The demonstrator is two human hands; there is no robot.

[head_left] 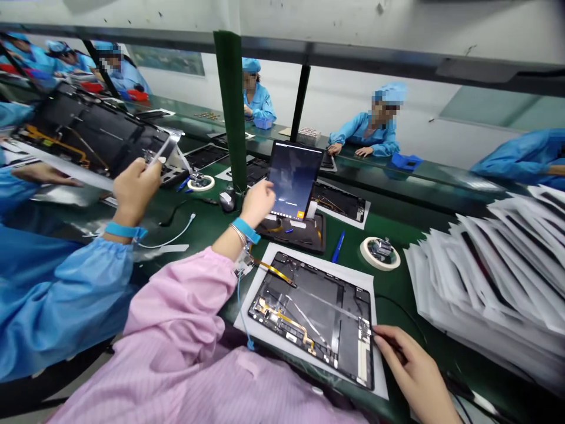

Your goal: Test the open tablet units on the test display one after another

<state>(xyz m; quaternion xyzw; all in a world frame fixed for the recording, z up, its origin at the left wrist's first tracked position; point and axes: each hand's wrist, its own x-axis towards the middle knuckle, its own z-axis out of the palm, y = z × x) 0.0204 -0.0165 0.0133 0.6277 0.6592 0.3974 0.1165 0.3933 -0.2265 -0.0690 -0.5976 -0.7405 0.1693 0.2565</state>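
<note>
My left hand [257,203], a blue band at its wrist, reaches to a lit tablet screen [295,179] propped upright. Its index finger points at the screen's left edge; whether it touches is unclear. Nothing shows in that hand. In front of me an opened tablet housing [329,306], with bare boards and orange flex cables, lies on a white sheet [379,377]. At the housing's right edge, my right hand [408,368] has thumb and fingers closed together; what they pinch is hidden. An orange flex cable [276,271] crosses the housing's upper left edge.
A tall stack of white sleeves [489,265] stands at right. Near it are a tape roll [380,253] and a blue pen [338,246]. At left, a co-worker's hand [138,182] works by another tablet housing [83,135]. A green post [232,112] rises behind the mouse [228,201].
</note>
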